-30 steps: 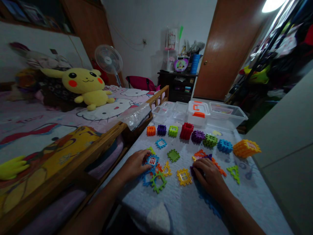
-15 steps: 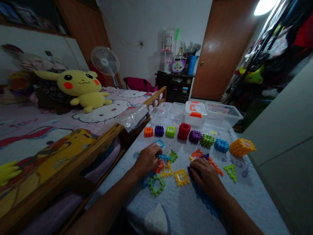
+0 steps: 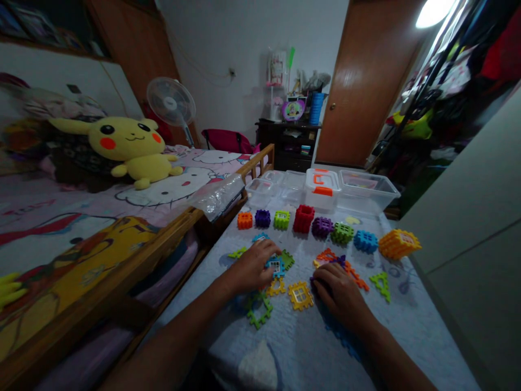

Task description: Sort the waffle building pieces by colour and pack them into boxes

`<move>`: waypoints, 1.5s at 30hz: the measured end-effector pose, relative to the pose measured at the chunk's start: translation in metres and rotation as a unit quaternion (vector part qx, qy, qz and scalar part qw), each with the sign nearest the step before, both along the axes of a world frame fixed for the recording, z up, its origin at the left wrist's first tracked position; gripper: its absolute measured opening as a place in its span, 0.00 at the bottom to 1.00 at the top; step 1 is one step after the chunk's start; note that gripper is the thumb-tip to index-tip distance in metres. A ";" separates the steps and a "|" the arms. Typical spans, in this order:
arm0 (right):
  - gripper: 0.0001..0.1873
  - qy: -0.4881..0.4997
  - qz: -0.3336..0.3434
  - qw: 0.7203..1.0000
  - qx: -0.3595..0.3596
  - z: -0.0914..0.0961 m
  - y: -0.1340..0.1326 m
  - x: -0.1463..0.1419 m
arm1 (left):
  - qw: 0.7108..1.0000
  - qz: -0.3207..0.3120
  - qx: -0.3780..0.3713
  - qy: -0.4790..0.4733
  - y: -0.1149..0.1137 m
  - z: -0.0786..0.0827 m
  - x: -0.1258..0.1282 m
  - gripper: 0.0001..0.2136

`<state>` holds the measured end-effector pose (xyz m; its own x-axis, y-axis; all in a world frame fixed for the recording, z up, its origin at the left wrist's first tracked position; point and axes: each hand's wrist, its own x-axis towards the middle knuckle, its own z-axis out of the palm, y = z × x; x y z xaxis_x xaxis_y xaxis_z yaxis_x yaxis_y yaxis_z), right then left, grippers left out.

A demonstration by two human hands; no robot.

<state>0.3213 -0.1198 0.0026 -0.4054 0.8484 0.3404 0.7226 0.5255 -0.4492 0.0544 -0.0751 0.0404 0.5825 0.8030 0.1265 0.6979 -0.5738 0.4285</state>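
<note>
One blue tile (image 3: 275,268) held in the left hand (image 3: 262,266)

The blue tile, marked with a white window, is grasped between the thumb and fingers of the left hand. A green tile (image 3: 288,259) is partly covered by it; whether the two are touching cannot be told. A yellow triangle (image 3: 280,289) and a green frame (image 3: 267,308) are seen nearer the table's front, and a yellow window tile (image 3: 300,296) is placed between the hands. The right hand (image 3: 340,288) is held low over the cloth (image 3: 301,339), its fingers curled beside a purple piece (image 3: 312,282); whether that is gripped cannot be told. Beyond that hand, orange pieces (image 3: 326,254) are spread. Farther off, eight blocks (image 3: 303,220) are lined up in front of clear plastic boxes (image 3: 323,201). To the left, a yellow plush toy (image 3: 148,168) is propped on the bed (image 3: 89,214).
</note>
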 end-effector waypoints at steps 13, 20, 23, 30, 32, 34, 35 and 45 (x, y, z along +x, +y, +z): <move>0.09 -0.003 0.001 1.000 -0.005 -0.001 0.000 0.001 | 0.993 0.103 -0.031 0.050 0.011 -0.012 0.002 0.27; 0.09 0.008 -0.001 1.000 0.004 -0.001 0.000 0.001 | 0.965 0.252 0.010 0.077 0.052 -0.007 -0.011 0.22; 0.09 0.008 -0.005 1.000 0.005 0.000 0.000 0.001 | 0.955 0.268 -0.006 0.125 0.062 -0.014 -0.004 0.20; 0.08 0.004 -0.009 1.000 0.006 0.001 -0.001 0.001 | 0.960 0.242 -0.023 0.137 0.067 -0.028 -0.002 0.20; 0.08 0.002 -0.007 1.000 0.000 0.002 -0.001 0.000 | 0.963 0.233 -0.021 0.135 0.068 -0.028 -0.004 0.20; 0.09 0.001 -0.004 1.000 -0.004 0.003 -0.001 0.000 | 0.965 0.224 -0.018 0.134 0.068 -0.026 -0.005 0.20; 0.09 0.000 -0.003 1.000 -0.004 0.003 -0.001 0.000 | 0.966 0.221 -0.017 0.133 0.067 -0.024 -0.005 0.20; 0.08 0.006 -0.013 1.000 -0.005 0.005 -0.002 0.000 | 0.996 0.077 0.013 0.035 0.037 -0.003 0.051 0.28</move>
<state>0.3209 -0.1217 0.0076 -0.3799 0.8613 0.3374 0.7299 0.5032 -0.4626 0.1057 -0.0378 0.0372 0.4605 0.8805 0.1122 0.8062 -0.4678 0.3623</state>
